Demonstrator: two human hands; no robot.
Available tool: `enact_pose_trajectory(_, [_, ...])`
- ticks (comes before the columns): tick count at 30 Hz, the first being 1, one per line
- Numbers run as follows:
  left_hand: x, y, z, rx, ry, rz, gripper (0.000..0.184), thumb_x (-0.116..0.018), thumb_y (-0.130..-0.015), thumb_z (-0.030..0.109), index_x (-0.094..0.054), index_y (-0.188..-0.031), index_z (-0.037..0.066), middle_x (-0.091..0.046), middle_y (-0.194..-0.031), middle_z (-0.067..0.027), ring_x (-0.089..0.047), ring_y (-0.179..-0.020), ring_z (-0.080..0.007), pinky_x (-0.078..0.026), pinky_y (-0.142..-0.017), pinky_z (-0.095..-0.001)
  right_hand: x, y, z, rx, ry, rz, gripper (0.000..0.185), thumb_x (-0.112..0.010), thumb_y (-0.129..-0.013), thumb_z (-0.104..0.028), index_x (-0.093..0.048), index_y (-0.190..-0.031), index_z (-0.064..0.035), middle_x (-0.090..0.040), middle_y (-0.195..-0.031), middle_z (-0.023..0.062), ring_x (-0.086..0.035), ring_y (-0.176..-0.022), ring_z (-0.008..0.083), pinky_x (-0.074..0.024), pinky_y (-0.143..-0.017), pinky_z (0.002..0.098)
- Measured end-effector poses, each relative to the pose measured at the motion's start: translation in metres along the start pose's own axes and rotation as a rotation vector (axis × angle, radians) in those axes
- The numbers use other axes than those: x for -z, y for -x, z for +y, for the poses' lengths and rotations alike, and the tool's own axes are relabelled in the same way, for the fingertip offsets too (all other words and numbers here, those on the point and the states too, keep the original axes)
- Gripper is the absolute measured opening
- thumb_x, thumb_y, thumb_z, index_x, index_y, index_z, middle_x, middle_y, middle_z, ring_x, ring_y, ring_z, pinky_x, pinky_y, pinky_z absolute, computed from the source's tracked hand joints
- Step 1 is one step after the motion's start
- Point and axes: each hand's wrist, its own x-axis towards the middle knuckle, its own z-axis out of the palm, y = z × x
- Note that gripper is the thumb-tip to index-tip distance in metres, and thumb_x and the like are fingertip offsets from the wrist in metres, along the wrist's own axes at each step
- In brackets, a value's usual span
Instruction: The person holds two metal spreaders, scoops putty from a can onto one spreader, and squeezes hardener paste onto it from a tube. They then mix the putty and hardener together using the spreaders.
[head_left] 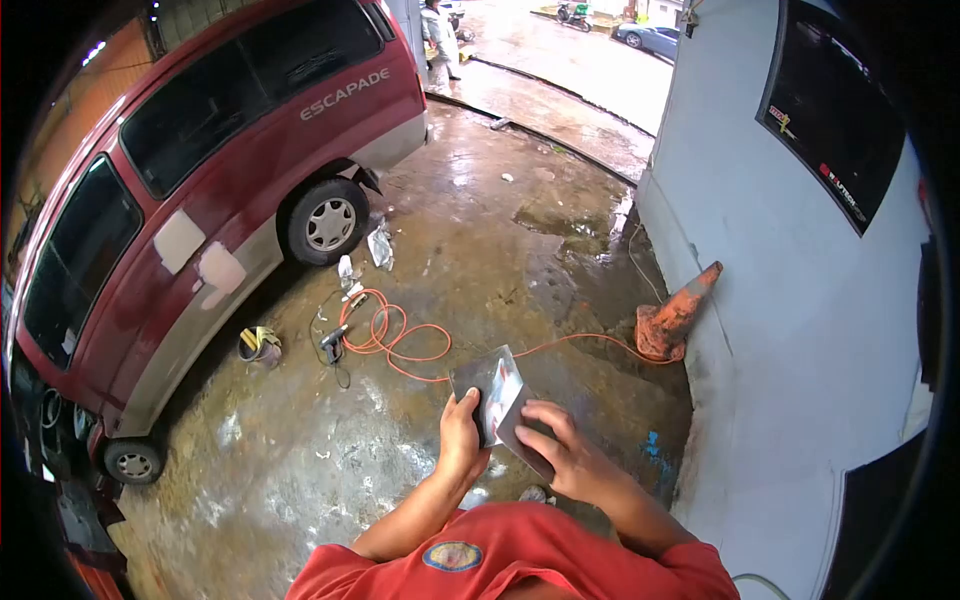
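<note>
Above the wet floor point(450, 250), one grey sheet point(503, 393) with a shiny face is held in the left hand point(459, 438), by its left part; its right side is touched by two fingers point(550, 415) of the right hand point(578, 465), but whether it is gripped there cannot be told. Farther off are seen one orange hose point(580, 337), one gun-shaped tool point(332, 346), one bucket point(263, 356), one cone point(674, 320) and one red van point(250, 165) with two visible wheels point(329, 223)

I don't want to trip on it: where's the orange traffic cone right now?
In the head view, the orange traffic cone is on the right, beside the pale wall and tilted toward it, with the orange hose running to its base.
</note>
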Motion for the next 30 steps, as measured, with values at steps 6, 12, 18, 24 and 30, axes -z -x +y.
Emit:
enact_pose_trajectory(6, [0.039, -0.005, 0.012, 0.205, 0.098, 0.063, 0.027, -0.052, -0.098, 0.015, -0.050, -0.121, 0.001, -0.065, -0.106, -0.0117, -0.067, -0.086, -0.0227, -0.058, -0.076, -0.0381, -0.030, 0.028, 0.080, -0.270, 0.159, -0.212, 0.058, -0.056, -0.079, 0.012, -0.055, -0.132, -0.0091, -0.049, -0.135, 0.0178, -0.050, -0.127, 0.0391, -0.0414, -0.108, 0.0432])
enact_pose_trajectory(12, [0.039, -0.010, 0.053, -0.110, -0.124, -0.036, 0.027, -0.052, -0.098, 0.016, -0.055, -0.120, 0.002, -0.066, -0.107, -0.0110, -0.065, -0.092, -0.0197, -0.053, -0.083, -0.0349, -0.032, -0.032, 0.038, 0.082, 0.336, -0.158, 0.046, -0.061, -0.081, -0.002, -0.065, -0.123, -0.0193, -0.056, -0.129, 0.0059, -0.054, -0.123, 0.0275, -0.0364, -0.111, 0.0546])
enact_pose_trajectory(18, [0.054, -0.013, 0.065, -0.193, -0.206, -0.008, 0.030, -0.050, -0.101, 0.019, -0.054, -0.124, 0.000, -0.065, -0.109, -0.0088, -0.062, -0.096, -0.0159, -0.049, -0.088, -0.0309, -0.033, -0.067, 0.036, 0.091, 0.352, -0.235, 0.043, -0.059, -0.081, -0.007, -0.069, -0.119, -0.0238, -0.061, -0.122, 0.0003, -0.057, -0.118, 0.0223, -0.0336, -0.112, 0.0544])
enact_pose_trajectory(24, [0.055, -0.008, 0.071, -0.102, -0.432, -0.214, 0.038, -0.050, -0.102, 0.022, -0.052, -0.133, -0.001, -0.065, -0.116, -0.0090, -0.059, -0.102, -0.0133, -0.047, -0.090, -0.0279, -0.011, -0.103, 0.037, 0.153, 0.528, -0.312, 0.034, -0.057, -0.082, -0.012, -0.071, -0.111, -0.0215, -0.063, -0.117, 0.0002, -0.056, -0.118, 0.0203, -0.0325, -0.113, 0.0550])
enact_pose_trajectory(30, [0.055, -0.018, 0.071, -0.287, -0.631, -0.085, 0.036, -0.047, -0.104, 0.018, -0.052, -0.134, -0.001, -0.066, -0.114, -0.0111, -0.059, -0.102, -0.0147, -0.046, -0.092, -0.0297, -0.060, -0.071, 0.021, 0.204, 0.259, -0.343, 0.029, -0.055, -0.083, -0.017, -0.071, -0.108, -0.0199, -0.063, -0.117, 0.0008, -0.056, -0.117, 0.0203, -0.0356, -0.111, 0.0531])
